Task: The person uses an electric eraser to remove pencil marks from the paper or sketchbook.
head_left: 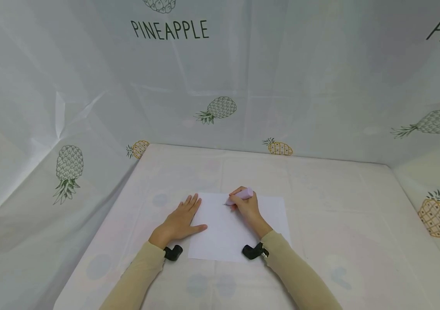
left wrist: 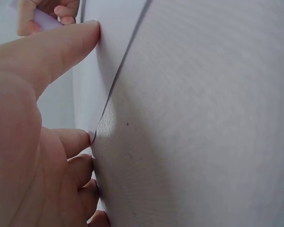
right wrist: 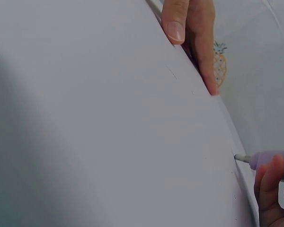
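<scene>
A white sheet of paper (head_left: 220, 241) lies on the table. My left hand (head_left: 183, 219) rests flat at its left edge, fingers spread and thumb reaching onto the sheet. In the left wrist view the thumb (left wrist: 66, 52) presses near the paper's edge. Above the upper middle of the sheet, my right hand (head_left: 248, 207) grips a thick lilac pen (head_left: 244, 193) in a writing hold. The pen slants, its narrow grey tip (right wrist: 242, 158) down at the paper in the right wrist view. A few tiny dark marks (right wrist: 173, 73) show on the sheet.
The table (head_left: 343, 241) has a pale cloth with faint coloured spots. Behind and beside it hang white sheets (head_left: 305, 77) printed with pineapples. A black wrist camera mount (head_left: 174, 253) sits at the left cuff, another mount (head_left: 251, 251) at the right.
</scene>
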Demonstrator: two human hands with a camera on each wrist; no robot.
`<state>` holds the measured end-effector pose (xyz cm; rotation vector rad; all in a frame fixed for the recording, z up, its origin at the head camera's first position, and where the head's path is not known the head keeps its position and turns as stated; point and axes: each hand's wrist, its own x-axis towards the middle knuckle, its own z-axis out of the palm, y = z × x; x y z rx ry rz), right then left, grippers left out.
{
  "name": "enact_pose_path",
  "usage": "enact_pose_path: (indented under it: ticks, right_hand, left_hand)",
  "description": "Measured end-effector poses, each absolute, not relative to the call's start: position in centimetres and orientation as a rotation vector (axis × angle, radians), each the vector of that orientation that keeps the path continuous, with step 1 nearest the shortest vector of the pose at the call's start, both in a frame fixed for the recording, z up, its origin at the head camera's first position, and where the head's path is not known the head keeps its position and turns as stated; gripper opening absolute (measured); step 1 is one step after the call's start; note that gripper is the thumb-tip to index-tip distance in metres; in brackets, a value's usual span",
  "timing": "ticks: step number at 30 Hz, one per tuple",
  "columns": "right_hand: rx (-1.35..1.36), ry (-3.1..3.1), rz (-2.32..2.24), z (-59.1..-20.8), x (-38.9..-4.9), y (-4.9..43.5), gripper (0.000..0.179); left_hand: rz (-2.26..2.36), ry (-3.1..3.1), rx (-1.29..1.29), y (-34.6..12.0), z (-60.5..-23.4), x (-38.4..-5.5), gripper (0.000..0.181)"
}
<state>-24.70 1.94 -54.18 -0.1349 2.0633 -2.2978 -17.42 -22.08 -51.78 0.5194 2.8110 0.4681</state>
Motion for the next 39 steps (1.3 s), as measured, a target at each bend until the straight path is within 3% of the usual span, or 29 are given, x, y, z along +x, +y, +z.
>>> enact_pose_path:
  ticks: [15, 24, 39]
  right_hand:
    - [-0.13, 2.067, -2.294, -54.3, -24.7, 2.2, 0.02]
    - [-0.122, 2.041, -2.285, -54.5, -25.0, 1.7, 0.007]
    - [-0.129, 2.043, -2.253, -54.0, -24.7, 2.7, 0.006]
  left_hand:
    - [0.461, 2.818, 0.517, -22.1, -51.8, -17.4, 0.096]
    - [0.441, 2.82, 0.513, -22.1, -52.3, -17.6, 0.097]
    - [0.448, 2.824, 0.503, -22.0, -52.2, -17.5, 0.097]
